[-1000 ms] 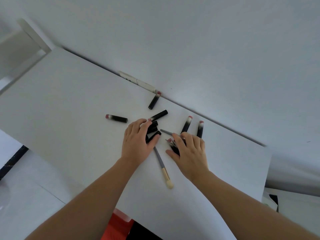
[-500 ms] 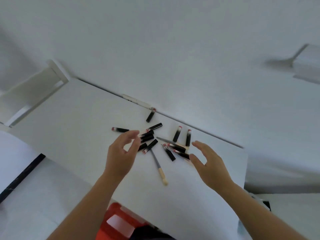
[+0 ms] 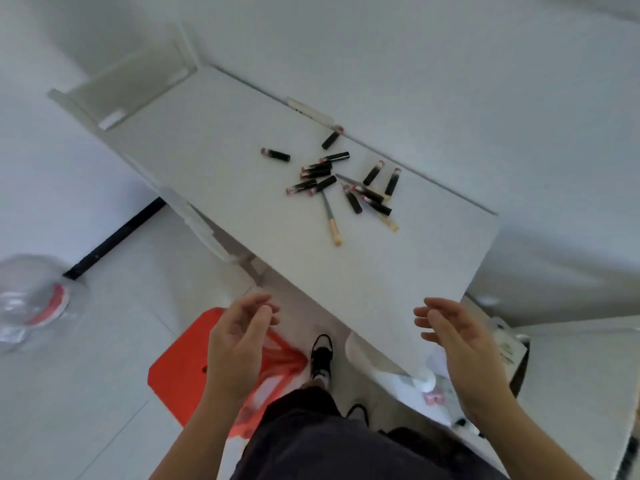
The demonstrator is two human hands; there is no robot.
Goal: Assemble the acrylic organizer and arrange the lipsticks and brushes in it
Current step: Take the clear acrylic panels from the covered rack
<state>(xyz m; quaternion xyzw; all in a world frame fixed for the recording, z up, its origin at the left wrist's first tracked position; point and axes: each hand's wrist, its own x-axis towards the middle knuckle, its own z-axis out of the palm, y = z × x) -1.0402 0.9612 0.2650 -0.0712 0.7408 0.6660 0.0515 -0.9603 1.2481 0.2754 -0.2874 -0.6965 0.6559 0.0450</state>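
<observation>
On the white table (image 3: 363, 282), toward its far edge: a loose scatter of lipsticks (image 3: 313, 173), black tubes with pink or red ends, lying flat at all angles. One tube (image 3: 275, 154) lies apart on the left, another (image 3: 330, 139) near the back edge, two (image 3: 382, 176) side by side on the right. Two brushes among them, one brush (image 3: 331, 221) with a pale handle end pointing toward the near edge, a second brush (image 3: 388, 221) partly buried under tubes on the right.

No acrylic organizer is identifiable, assembled or in pieces. Pale panels stand at the table's far left end; cannot tell whether they belong to it.

Left hand (image 3: 239, 337) and right hand (image 3: 457, 337) hover at the table's near edge, well apart from the pile, palms facing each other, fingers loosely spread and curled, holding nothing. Below: a red stool (image 3: 180, 368), a shoe (image 3: 321, 355), a clear plastic bag (image 3: 31, 303) on the floor at left.

Judgement: task barely begun. Items laid out only. Assembly not started as far as shown. Nothing sorted or upright. Remaining: find and build the organizer, then place every lipstick and both brushes in it.
</observation>
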